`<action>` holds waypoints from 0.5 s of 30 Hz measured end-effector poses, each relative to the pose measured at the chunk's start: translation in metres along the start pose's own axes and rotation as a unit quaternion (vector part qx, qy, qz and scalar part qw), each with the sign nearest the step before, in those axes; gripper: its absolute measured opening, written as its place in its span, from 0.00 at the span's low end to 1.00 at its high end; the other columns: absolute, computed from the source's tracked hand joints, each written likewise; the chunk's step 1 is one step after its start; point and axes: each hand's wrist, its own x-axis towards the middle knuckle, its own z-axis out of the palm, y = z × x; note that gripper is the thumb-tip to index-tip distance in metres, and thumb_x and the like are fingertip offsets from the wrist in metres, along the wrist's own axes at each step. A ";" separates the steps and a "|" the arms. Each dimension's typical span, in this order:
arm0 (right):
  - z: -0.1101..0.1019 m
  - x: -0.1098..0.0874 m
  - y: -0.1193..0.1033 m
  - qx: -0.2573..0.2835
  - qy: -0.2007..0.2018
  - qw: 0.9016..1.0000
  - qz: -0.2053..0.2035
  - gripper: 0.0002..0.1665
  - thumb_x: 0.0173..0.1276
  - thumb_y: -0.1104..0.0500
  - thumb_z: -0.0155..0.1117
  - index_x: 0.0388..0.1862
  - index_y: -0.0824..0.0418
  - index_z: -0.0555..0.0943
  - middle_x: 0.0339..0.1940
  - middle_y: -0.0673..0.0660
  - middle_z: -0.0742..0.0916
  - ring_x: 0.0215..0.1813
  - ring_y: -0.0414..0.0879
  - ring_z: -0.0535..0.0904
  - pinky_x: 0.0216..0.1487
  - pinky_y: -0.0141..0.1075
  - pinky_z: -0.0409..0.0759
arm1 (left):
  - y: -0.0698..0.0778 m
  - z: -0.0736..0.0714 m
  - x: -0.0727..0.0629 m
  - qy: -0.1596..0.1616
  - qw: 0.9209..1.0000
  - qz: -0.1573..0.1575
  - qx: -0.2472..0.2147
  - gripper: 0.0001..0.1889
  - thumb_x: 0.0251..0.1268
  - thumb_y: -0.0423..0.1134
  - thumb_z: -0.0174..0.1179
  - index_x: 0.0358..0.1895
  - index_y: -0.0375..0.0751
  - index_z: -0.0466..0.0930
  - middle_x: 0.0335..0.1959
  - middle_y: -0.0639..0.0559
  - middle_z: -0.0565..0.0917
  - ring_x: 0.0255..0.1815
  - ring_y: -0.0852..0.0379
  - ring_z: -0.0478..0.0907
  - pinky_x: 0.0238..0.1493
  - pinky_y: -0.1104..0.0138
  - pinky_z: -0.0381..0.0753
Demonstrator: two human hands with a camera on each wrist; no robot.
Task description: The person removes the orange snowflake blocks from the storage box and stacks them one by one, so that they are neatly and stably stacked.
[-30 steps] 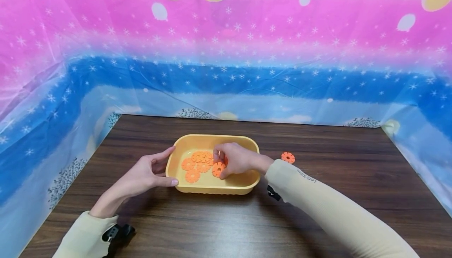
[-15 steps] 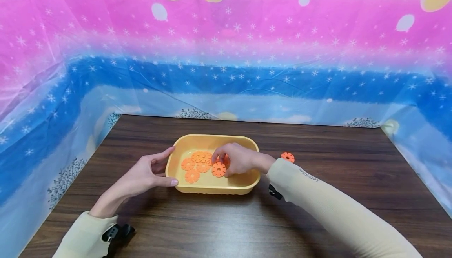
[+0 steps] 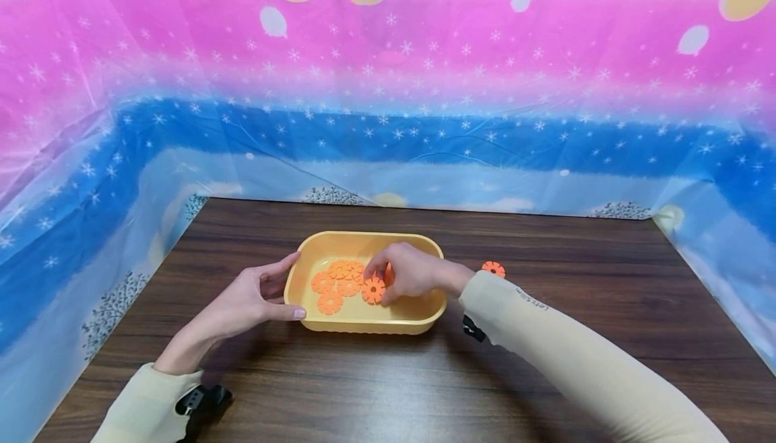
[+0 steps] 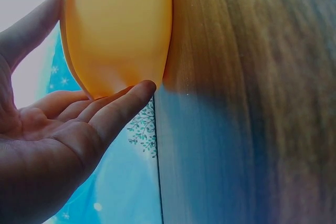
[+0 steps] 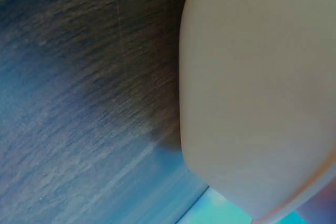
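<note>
A yellow plastic basin (image 3: pixel 418 327) stands on the wooden table. My left hand (image 3: pixel 242 301) rests against its left end, thumb on the near corner of the rim and fingers along the end wall. In the left wrist view the fingers of my left hand (image 4: pixel 63 124) are fairly straight. Inside the basin my right hand (image 3: pixel 412 271) pinches an orange snowflake disc (image 3: pixel 373 290), a notched round piece. Several more orange snowflake discs (image 3: pixel 330 301) lie to its left on the basin floor. In the right wrist view the basin wall (image 5: pixel 257 87) hides most of the right hand.
Another orange snowflake disc (image 3: pixel 494 268) lies on the table (image 3: pixel 364 389) right of the basin, beside the right sleeve. A patterned pink and blue cloth (image 3: pixel 388 126) hangs behind and at both sides of the table.
My right hand and the pinched snowflake disc have shifted very slightly left, with the disc's tilt changing a little. The left hand and basin have stayed in place.
</note>
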 end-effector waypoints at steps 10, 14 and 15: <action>-0.007 -0.011 0.000 0.025 0.025 0.999 0.006 0.26 0.59 0.65 0.81 0.58 0.60 0.87 0.38 0.48 0.86 0.35 0.47 0.79 0.38 0.33 0.78 | 0.001 0.000 0.000 -0.001 1.000 -0.005 -0.003 0.55 0.59 0.33 0.77 0.84 0.36 0.49 0.82 0.31 0.56 0.76 0.34 0.66 0.59 0.61 0.83; -0.012 -0.018 -0.001 0.046 0.036 0.998 0.013 0.25 0.61 0.62 0.81 0.57 0.60 0.88 0.39 0.49 0.87 0.32 0.51 0.75 0.33 0.34 0.73 | 0.002 0.001 0.000 -0.001 1.000 -0.006 -0.004 0.55 0.59 0.33 0.78 0.84 0.36 0.49 0.82 0.31 0.56 0.76 0.34 0.65 0.59 0.61 0.83; -0.013 -0.019 0.000 0.053 0.040 0.998 0.013 0.24 0.61 0.62 0.81 0.57 0.60 0.88 0.39 0.49 0.86 0.31 0.50 0.73 0.33 0.34 0.71 | 0.002 0.001 0.000 -0.002 1.000 -0.005 -0.004 0.55 0.59 0.33 0.77 0.84 0.36 0.49 0.82 0.31 0.56 0.76 0.34 0.65 0.60 0.61 0.83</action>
